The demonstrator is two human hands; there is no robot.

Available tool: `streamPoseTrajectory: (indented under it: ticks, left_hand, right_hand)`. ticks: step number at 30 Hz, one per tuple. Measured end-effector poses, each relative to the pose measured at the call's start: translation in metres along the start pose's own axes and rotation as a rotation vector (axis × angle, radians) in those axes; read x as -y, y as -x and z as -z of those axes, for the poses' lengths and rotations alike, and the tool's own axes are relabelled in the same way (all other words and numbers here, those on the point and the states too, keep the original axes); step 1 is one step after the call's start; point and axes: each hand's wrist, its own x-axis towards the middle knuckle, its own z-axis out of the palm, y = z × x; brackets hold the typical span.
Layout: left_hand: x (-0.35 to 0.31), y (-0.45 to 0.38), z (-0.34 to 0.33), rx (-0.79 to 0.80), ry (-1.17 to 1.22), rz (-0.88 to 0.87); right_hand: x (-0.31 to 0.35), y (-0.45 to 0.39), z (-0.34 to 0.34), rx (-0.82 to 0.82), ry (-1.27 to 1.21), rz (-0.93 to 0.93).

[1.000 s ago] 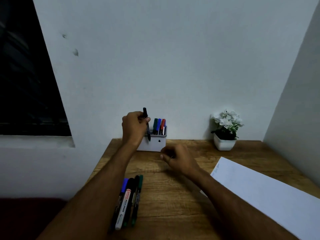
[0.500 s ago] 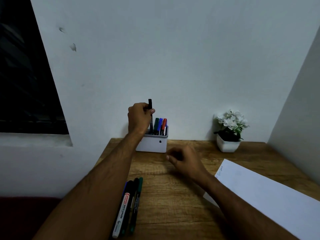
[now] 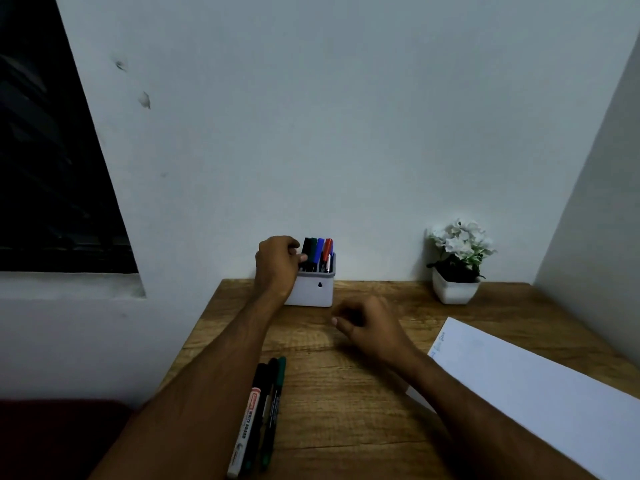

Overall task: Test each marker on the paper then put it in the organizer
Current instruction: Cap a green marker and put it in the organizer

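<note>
We have the black marker [image 3: 306, 249] standing in the white organizer [image 3: 313, 291], at the left end of the row, and our left hand [image 3: 277, 263] curls beside it with fingertips [image 3: 302, 258] on its barrel; whether we still pinch it or merely touch it, we cannot tell. To finish this step well, we judge that we should let the marker settle upright against its neighbours before lifting the fingers straight up, so the row is not dragged sideways and the light organizer (it sits against the wall at the far desk edge) is not nudged. Inside it we count four caps: black, dark green [image 3: 313, 249], blue [image 3: 320, 249] and red [image 3: 327, 249], all upright and touching; any inner dividers are hidden. Our right hand [image 3: 367, 323] rests loosely curled on the wooden desk [image 3: 346, 420], holding nothing. Nearer us lie the untested markers [image 3: 258, 415], side by side; the paper [image 3: 526, 393] lies at the right, faint scribbles at its corner; a potted white flower [image 3: 457, 261] stands at the back.
</note>
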Motion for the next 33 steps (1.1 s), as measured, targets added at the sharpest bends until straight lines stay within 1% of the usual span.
streamPoseTrajectory:
  ticks: [4,7,9,12,14,18,21,25,27,30,33]
  left_hand:
    - [-0.001,0.018,0.010,-0.042,0.014,-0.043]
    - [0.004,0.037,0.019,-0.012,-0.006,-0.062]
    - [0.011,0.048,0.026,0.092,-0.042,-0.030]
    - [0.023,0.064,0.039,0.341,-0.106,-0.022]
    - [0.029,0.074,0.047,0.464,-0.132,-0.038]
    - [0.034,0.090,0.056,0.569,-0.182,-0.055]
    - [0.036,0.100,0.059,0.598,-0.166,-0.080]
    - [0.037,0.106,0.060,0.577,-0.122,-0.081]
    - [0.037,0.108,0.060,0.565,-0.121,-0.079]
    - [0.035,0.111,0.057,0.546,-0.126,-0.076]
    - [0.032,0.113,0.053,0.539,-0.116,-0.076]
  right_hand:
    - [0.009,0.004,-0.006,-0.010,0.015,0.001]
    - [0.020,0.010,-0.013,0.009,0.014,0.015]
    - [0.030,0.015,-0.018,0.026,0.000,0.019]
    - [0.045,0.022,-0.029,0.069,0.006,-0.015]
    - [0.055,0.026,-0.037,0.077,0.023,-0.040]
    - [0.074,0.037,-0.050,0.092,0.040,-0.110]
    - [0.085,0.045,-0.055,0.150,0.079,-0.144]
    - [0.093,0.051,-0.053,0.181,0.118,-0.193]
    - [0.095,0.052,-0.050,0.172,0.169,-0.220]
    - [0.096,0.054,-0.046,0.139,0.273,-0.209]
    - [0.092,0.057,-0.042,0.123,0.304,-0.203]
